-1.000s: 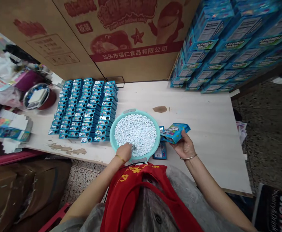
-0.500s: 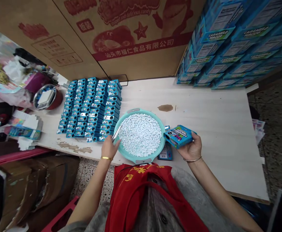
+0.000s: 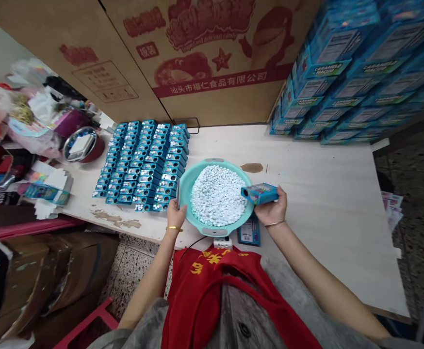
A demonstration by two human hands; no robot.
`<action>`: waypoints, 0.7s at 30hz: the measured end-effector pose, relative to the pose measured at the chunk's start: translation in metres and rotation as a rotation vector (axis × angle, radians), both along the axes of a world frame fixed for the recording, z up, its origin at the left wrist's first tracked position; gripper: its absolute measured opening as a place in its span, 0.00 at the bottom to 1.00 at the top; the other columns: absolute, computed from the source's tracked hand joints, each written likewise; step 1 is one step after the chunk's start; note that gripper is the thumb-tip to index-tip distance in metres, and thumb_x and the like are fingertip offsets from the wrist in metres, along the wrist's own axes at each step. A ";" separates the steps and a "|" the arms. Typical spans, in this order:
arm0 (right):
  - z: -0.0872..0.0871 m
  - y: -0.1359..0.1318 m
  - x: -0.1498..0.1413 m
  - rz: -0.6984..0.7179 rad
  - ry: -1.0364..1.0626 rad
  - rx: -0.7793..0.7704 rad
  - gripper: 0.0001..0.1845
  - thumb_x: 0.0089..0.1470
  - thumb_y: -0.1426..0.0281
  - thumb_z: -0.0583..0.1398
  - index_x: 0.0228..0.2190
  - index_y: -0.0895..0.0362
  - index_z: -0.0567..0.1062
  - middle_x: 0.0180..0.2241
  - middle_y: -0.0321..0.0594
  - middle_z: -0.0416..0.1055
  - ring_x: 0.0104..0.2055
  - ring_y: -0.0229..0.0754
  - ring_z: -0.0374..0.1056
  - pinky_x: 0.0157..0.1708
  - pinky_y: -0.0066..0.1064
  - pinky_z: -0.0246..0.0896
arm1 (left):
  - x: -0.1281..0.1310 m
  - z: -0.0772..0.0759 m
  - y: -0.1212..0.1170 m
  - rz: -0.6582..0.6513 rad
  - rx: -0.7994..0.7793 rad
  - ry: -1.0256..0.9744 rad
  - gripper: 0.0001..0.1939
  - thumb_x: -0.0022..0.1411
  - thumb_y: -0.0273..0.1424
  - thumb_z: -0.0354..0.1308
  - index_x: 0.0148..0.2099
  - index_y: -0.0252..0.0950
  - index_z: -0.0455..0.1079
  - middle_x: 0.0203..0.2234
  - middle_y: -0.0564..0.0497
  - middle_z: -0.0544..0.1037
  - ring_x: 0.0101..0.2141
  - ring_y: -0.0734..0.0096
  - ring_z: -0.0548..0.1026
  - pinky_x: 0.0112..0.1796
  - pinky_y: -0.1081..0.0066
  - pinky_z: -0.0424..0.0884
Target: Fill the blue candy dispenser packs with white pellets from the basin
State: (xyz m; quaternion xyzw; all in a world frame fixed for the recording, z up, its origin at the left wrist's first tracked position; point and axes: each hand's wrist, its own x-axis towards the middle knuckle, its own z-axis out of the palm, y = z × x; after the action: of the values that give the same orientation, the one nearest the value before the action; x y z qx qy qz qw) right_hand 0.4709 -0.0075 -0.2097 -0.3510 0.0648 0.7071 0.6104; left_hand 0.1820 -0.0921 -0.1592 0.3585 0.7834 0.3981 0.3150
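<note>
A turquoise basin (image 3: 185, 186) of small white candies (image 3: 217, 196) stands in front of me, the candies heaped toward its right side. My left hand (image 3: 176, 213) is closed at its left rim, with a thin silver metal tool (image 3: 178, 190) standing up from the fingers; its full shape is hidden. My right hand (image 3: 274, 208) grips a blue candy box (image 3: 261, 193) at the basin's right rim, the box's left end reaching over the edge. Another blue box (image 3: 249, 231) lies on the table below that hand.
Rows of small blue boxes (image 3: 142, 165) with round holes stand left of the basin. Large cartons (image 3: 212, 102) rise behind, and blue display boxes (image 3: 343, 97) are stacked at back right. A white power socket (image 3: 222, 243) sits near the table's front edge.
The candies have slid to the right in the basin, baring its left side. My right hand has brought the box left to the rim. The silver tool has turned more upright.
</note>
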 end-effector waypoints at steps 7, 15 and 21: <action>0.001 -0.022 0.006 0.028 -0.042 -0.054 0.15 0.46 0.56 0.62 0.33 0.53 0.73 0.31 0.31 0.78 0.35 0.39 0.75 0.37 0.33 0.73 | -0.024 -0.010 0.032 -0.244 -0.125 0.156 0.16 0.49 0.33 0.59 0.41 0.37 0.61 0.28 0.55 0.73 0.32 0.70 0.73 0.35 0.71 0.69; 0.025 -0.036 0.002 0.135 -0.048 -0.059 0.20 0.46 0.55 0.63 0.37 0.55 0.75 0.36 0.37 0.79 0.39 0.45 0.76 0.38 0.39 0.74 | -0.050 -0.022 0.073 -0.325 -0.229 0.185 0.15 0.49 0.32 0.57 0.40 0.36 0.62 0.26 0.56 0.71 0.30 0.71 0.70 0.34 0.72 0.68; 0.016 -0.027 0.025 0.143 -0.145 -0.116 0.21 0.46 0.53 0.62 0.37 0.55 0.75 0.33 0.36 0.79 0.35 0.44 0.76 0.31 0.37 0.74 | -0.041 -0.016 0.080 -0.378 -0.245 0.159 0.13 0.50 0.33 0.56 0.39 0.35 0.63 0.25 0.56 0.68 0.28 0.73 0.67 0.30 0.74 0.66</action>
State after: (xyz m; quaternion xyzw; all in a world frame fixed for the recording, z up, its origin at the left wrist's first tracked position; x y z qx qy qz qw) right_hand 0.4963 -0.0341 -0.1936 -0.4396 0.0359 0.7166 0.5403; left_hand 0.1415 -0.0123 -0.1750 0.4881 0.7671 0.2046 0.3625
